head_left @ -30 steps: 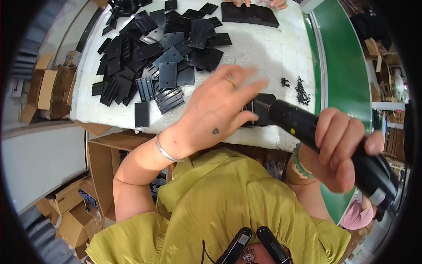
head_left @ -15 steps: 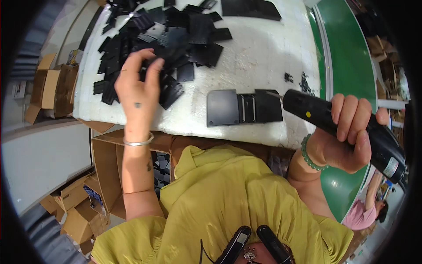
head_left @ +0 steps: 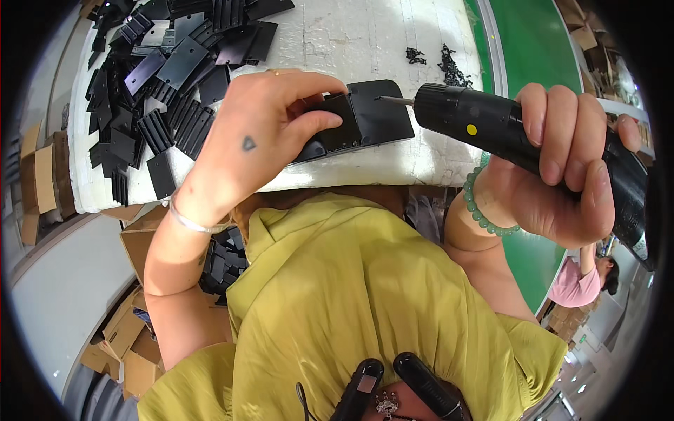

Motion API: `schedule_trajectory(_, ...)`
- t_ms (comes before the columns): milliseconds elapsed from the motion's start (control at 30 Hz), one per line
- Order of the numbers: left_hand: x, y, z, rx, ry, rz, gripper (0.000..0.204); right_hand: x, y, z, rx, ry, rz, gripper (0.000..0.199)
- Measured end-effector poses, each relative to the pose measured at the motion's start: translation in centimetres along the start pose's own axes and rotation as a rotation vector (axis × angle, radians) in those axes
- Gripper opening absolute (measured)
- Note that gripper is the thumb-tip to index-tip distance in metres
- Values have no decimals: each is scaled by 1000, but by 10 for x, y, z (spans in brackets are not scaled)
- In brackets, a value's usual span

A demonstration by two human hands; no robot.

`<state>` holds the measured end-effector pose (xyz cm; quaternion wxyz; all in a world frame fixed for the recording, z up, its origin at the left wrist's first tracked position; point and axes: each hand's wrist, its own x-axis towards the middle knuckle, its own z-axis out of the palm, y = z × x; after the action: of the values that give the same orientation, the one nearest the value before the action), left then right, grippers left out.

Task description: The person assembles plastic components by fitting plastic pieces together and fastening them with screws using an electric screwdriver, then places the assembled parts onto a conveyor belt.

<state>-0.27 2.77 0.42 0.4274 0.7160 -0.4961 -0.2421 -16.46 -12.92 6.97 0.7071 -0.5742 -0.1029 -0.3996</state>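
My left hand [head_left: 256, 140] pinches a small flat black plate [head_left: 340, 111] between thumb and fingers. That plate lies over the middle of a larger black plastic panel [head_left: 382, 121], whose left part is mostly behind my hand. In my right hand [head_left: 562, 165] is a black electric screwdriver [head_left: 467, 119], fingers wrapped around its body. Its thin metal bit points left, over the right part of the panel; whether the tip touches, I cannot tell.
A heap of black plates [head_left: 184, 62] covers the left of the white worktop [head_left: 351, 38]. Small black screws [head_left: 453, 67] lie in two clusters beyond the panel. Cardboard boxes [head_left: 42, 168] stand at left; a person in pink [head_left: 577, 284] is farther off at right.
My left hand has come from the heap to the panel with a black plate, which now covers the panel's slotted middle. The screwdriver's bit now reaches over the panel's right part.
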Motion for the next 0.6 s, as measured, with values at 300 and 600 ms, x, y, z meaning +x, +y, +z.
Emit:
schedule_trajectory(300, 10, -8, 5, 261, 11, 162, 32, -2, -4, -2, -5, 67, -7, 30)
schedule_trajectory(600, 7, -11, 1, 309, -80, 231, 36, 2, 2, -2, -4, -30, -4, 33)
